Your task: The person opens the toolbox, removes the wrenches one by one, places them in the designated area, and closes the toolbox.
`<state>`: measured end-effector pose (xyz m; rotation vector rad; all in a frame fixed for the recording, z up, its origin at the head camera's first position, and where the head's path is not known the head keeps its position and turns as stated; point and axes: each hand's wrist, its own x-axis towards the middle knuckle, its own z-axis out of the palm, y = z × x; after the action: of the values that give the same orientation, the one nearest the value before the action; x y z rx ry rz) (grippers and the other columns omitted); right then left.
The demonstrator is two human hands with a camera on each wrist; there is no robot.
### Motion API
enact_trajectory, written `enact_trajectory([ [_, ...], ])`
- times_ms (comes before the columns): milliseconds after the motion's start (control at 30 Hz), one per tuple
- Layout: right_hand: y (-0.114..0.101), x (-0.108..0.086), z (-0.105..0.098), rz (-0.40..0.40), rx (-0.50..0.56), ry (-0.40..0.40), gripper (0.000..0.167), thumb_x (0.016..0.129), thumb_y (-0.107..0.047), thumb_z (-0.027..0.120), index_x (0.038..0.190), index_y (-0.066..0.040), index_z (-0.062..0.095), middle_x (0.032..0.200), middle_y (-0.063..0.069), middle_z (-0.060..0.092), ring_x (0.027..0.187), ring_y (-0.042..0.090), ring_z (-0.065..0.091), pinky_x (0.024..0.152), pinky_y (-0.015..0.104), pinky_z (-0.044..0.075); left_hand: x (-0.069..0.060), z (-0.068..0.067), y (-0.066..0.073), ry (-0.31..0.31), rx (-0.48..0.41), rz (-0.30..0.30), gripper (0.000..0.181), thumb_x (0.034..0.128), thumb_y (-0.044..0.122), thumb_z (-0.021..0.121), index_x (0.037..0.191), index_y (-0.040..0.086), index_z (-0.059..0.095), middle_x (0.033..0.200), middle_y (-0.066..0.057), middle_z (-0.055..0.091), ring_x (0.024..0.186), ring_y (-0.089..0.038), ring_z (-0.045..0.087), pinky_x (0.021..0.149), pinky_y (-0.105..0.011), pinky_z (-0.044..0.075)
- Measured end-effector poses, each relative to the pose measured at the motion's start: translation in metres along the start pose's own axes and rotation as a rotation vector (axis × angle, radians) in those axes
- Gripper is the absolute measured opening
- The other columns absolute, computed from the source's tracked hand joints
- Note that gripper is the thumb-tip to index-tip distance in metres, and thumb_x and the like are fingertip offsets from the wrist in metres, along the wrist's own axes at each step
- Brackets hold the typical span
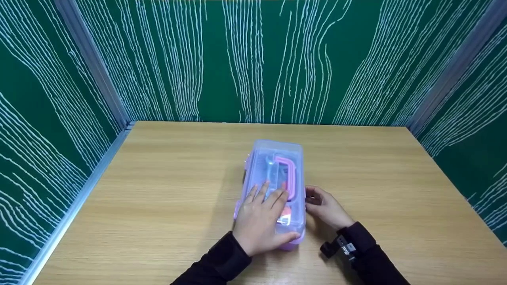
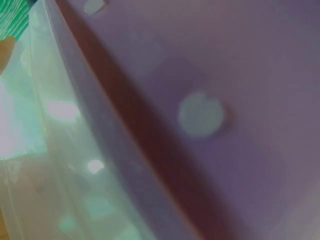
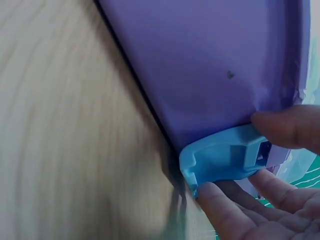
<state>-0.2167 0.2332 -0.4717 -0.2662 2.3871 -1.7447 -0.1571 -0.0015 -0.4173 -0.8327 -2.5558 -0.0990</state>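
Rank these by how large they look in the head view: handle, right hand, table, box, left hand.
1. Table
2. Box
3. Left hand
4. Right hand
5. Handle

Nearness to the camera may exaggerate the hands' difference.

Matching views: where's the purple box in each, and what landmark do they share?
Head: purple box just right of centre, mostly lower half, left hand on its lid.
Left wrist: box in close-up, filling most of the picture.
Right wrist: box from top centre to right, blue latch below.
Shared landmark: white-lined green wall.
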Motion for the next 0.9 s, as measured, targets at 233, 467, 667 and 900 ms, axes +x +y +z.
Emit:
enact_trajectory([
  [233, -0.004, -0.002, 0.003, 0.076, 0.091, 0.056, 0.051, 0.092, -0.004, 0.057, 0.141, 0.002, 0.046, 0.139, 0.021, 0.054, 0.126, 0.026, 0.054, 0.11, 0.04, 0.042, 0.002, -0.007, 0.004, -0.106, -0.022, -0.021, 0.095, 0.0787, 0.08, 0.05, 0.148, 0.016, 0.043, 0.153, -0.003, 0.044, 0.144, -0.031, 0.037, 0.116, -0.049, 0.033],
  [467, -0.008, -0.002, 0.009, 0.082, 0.257, 0.094, 0.049, 0.095, -0.002, 0.049, 0.143, 0.009, 0.041, 0.134, 0.021, 0.055, 0.1, 0.009, 0.065, 0.09, 0.025, 0.054, 0.005, -0.008, 0.017, -0.101, -0.029, 0.062, 0.096, 0.0761, 0.074, 0.062, 0.154, 0.026, 0.032, 0.154, -0.015, 0.038, 0.144, -0.038, 0.033, 0.117, -0.05, 0.032],
  [667, -0.009, -0.003, 0.012, 0.096, 0.266, 0.092, 0.048, 0.096, -0.004, 0.042, 0.144, 0.007, 0.041, 0.137, 0.023, 0.053, 0.102, 0.008, 0.063, 0.087, 0.023, 0.054, 0.006, -0.004, 0.025, -0.11, 0.054, 0.136, 0.096, 0.0693, 0.073, 0.07, 0.151, 0.035, 0.036, 0.156, -0.012, 0.036, 0.144, -0.04, 0.031, 0.116, -0.051, 0.032],
  [900, -0.011, -0.003, 0.015, 0.13, 0.286, 0.109, 0.05, 0.096, -0.004, 0.042, 0.144, 0.005, 0.04, 0.138, 0.024, 0.052, 0.102, 0.008, 0.062, 0.087, 0.023, 0.054, 0.008, -0.004, 0.025, -0.131, 0.039, 0.122, 0.09, 0.0678, 0.068, 0.075, 0.145, 0.034, 0.045, 0.155, -0.011, 0.038, 0.144, -0.038, 0.033, 0.116, -0.049, 0.033],
])
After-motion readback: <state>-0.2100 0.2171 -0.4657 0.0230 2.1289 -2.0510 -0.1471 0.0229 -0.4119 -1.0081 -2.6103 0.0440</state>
